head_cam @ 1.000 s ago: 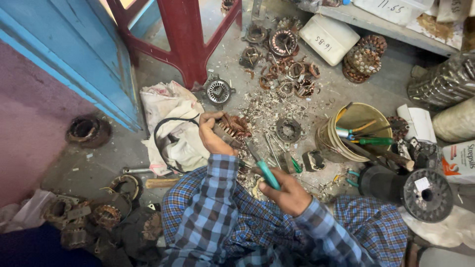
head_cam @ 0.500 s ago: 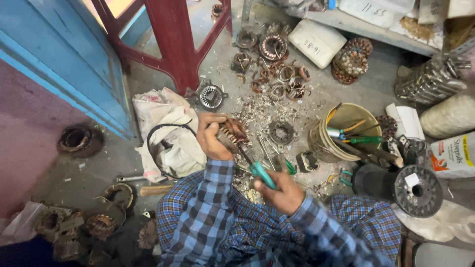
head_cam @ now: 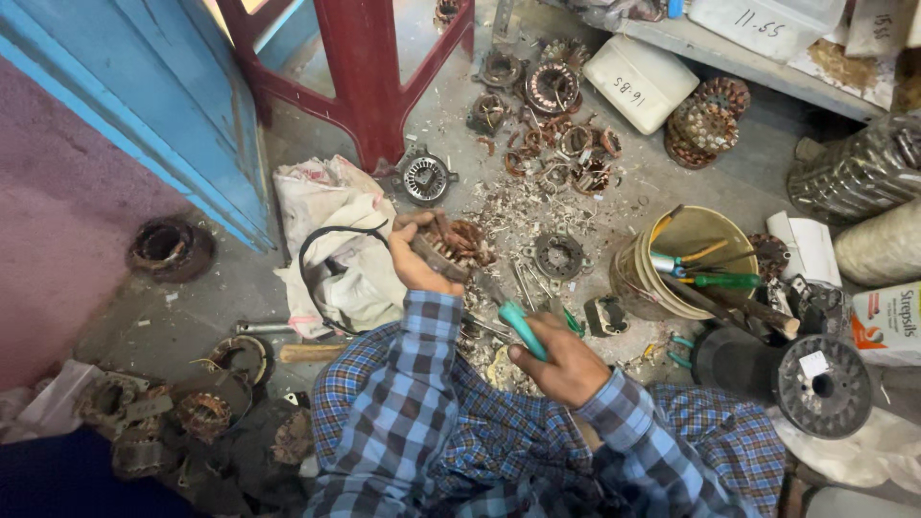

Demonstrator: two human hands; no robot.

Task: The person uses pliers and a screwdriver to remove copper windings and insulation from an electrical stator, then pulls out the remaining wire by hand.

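Note:
My left hand [head_cam: 414, 257] grips a round motor stator with copper windings [head_cam: 462, 241], holding it just above the floor. My right hand [head_cam: 561, 362] is closed around the teal handle of a screwdriver [head_cam: 521, 327]. The tool's shaft points up and left toward the stator, and its tip sits at the windings near my left fingers. Both forearms wear blue plaid sleeves. Bits of cut copper wire and scrap lie scattered on the concrete floor [head_cam: 518, 206] right beyond the stator.
A red metal stand [head_cam: 369, 67] rises at the top centre, a blue door [head_cam: 144, 105] to the left. Several stators [head_cam: 552, 86] lie ahead, a white sack [head_cam: 336, 221] left, a bucket of tools [head_cam: 686, 259] and a black wire spool [head_cam: 815, 384] right.
The view has shifted slightly. My left hand has turned the stator a little, and my right hand has kept the screwdriver pushed against the windings.

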